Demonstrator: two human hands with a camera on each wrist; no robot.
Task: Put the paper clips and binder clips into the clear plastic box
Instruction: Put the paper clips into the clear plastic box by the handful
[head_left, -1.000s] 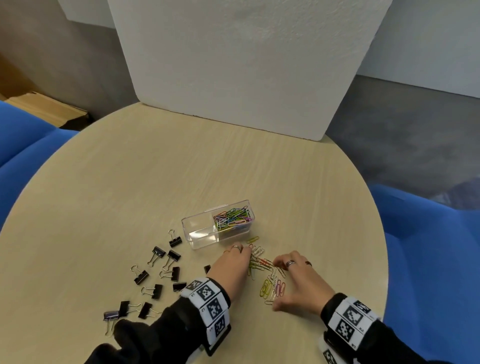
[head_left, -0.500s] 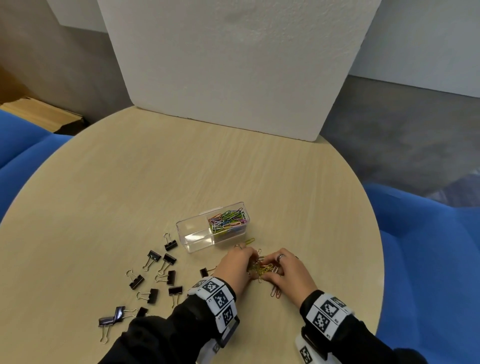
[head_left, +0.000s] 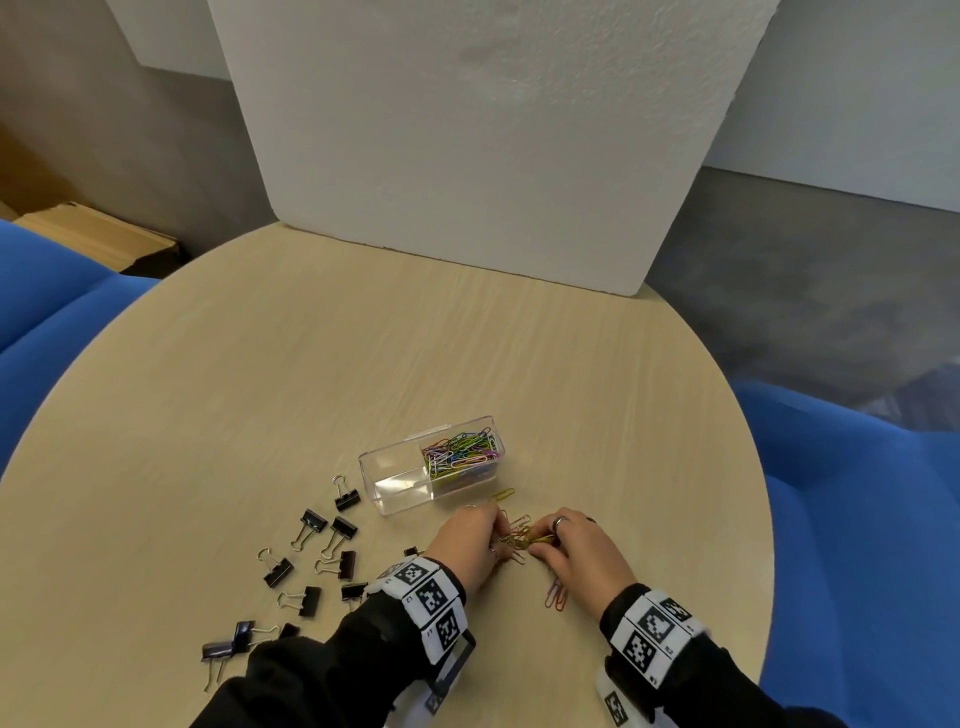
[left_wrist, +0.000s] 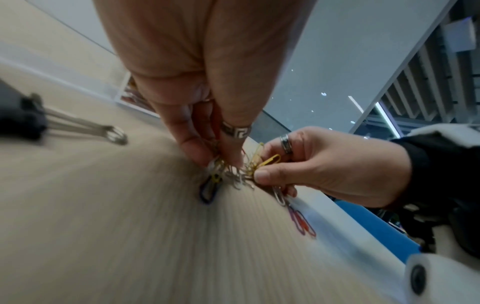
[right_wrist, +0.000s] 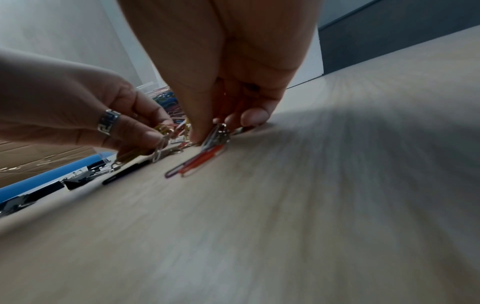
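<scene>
A clear plastic box (head_left: 395, 486) stands on the round table; its right compartment holds coloured paper clips (head_left: 460, 451), its left one is bare. Just in front of it, my left hand (head_left: 470, 543) and right hand (head_left: 576, 553) meet over a small heap of loose paper clips (head_left: 519, 535). Both pinch clips from that heap (left_wrist: 233, 174) with curled fingers. A yellow clip (head_left: 503, 494) lies by the box. A red and a purple clip (head_left: 556, 597) lie near my right wrist (right_wrist: 197, 162). Several black binder clips (head_left: 311, 558) are scattered left of my left hand.
A white foam board (head_left: 467, 135) stands upright at the table's far edge. Blue seats (head_left: 857, 519) flank the table on both sides. The light wooden table (head_left: 260, 364) spreads wide behind the box.
My hands have come together, sweeping the spread paper clips into one small heap between them. They now pinch clips from it. The box and binder clips have not moved.
</scene>
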